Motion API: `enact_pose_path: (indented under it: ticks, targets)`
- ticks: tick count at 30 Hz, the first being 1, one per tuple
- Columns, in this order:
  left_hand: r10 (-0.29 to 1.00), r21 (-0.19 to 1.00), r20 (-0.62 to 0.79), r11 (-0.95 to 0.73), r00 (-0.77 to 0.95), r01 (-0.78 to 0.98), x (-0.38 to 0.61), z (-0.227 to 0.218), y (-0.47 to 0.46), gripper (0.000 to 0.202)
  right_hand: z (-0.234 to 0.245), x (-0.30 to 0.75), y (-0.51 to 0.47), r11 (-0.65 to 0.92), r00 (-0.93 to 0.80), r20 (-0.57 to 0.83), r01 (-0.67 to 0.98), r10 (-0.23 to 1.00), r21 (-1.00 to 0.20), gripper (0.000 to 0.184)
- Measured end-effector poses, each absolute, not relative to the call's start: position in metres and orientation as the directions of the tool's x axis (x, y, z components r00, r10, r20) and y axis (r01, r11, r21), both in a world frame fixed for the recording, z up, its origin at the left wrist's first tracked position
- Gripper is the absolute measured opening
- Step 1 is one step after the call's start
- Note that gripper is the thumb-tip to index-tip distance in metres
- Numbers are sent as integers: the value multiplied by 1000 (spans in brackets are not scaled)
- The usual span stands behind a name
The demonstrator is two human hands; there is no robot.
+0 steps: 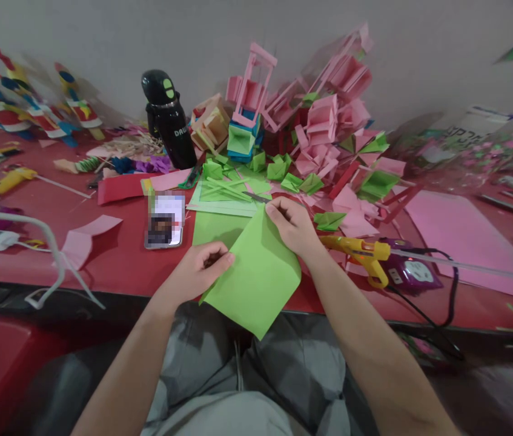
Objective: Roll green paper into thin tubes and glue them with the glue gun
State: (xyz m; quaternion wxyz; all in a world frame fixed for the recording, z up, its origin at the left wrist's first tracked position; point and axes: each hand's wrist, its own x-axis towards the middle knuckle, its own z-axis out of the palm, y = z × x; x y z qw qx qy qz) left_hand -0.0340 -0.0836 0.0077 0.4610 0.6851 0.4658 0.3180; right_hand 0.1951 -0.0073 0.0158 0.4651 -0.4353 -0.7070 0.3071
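A sheet of bright green paper [258, 275] is held up at a slant over the table's front edge, one corner pointing down toward my lap. My left hand [204, 266] pinches its left edge between thumb and fingers. At the top corner, my right hand [291, 224] grips the same sheet. Flat on the table behind it lies more green paper [215, 228], partly covered by the held sheet. A dark pointed blade or scissor tip [256, 197] shows just beyond my right hand; the rest of that tool is hidden.
Right of my right arm lies a yellow glue gun [365, 254] beside a purple power socket [413, 269]. A phone [165, 219] and a black bottle [172, 124] stand left of centre. Folded pink paper pieces [324, 127] pile up behind. Pink sheets [469, 236] cover the right side.
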Motion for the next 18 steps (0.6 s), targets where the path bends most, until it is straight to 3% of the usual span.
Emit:
enact_pose_path:
  ticks: [18]
  targets:
    - [974,902,-133,42,184,430,-58,-1,-122,33,14,198,-5,425,-133,404,320,905,-847,35]
